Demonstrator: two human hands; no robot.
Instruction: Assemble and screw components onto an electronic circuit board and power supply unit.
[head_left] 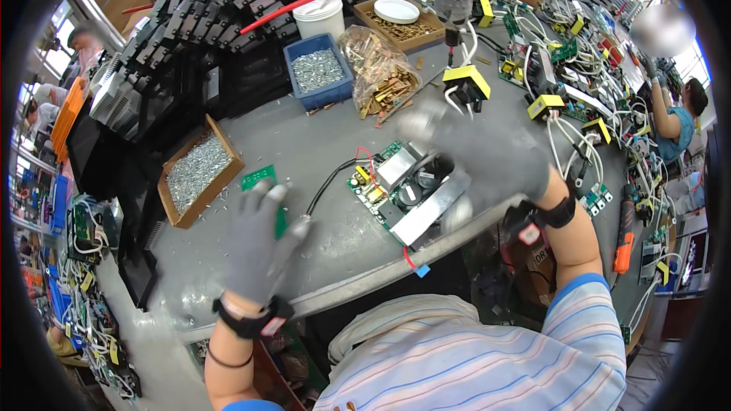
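Hands open: left (259, 240), right (487, 160) (blurred); blue bin (318, 74) holds screws

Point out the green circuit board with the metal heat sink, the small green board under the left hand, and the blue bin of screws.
green circuit board with metal heat sink (403, 190), head view, board centre.
small green board (259, 177), head view, upper corner.
blue bin of screws (317, 70), head view, screw pile.

left hand (259, 240) spread over a green board (263, 180); right hand (480, 160) blurred above the circuit board (403, 186).
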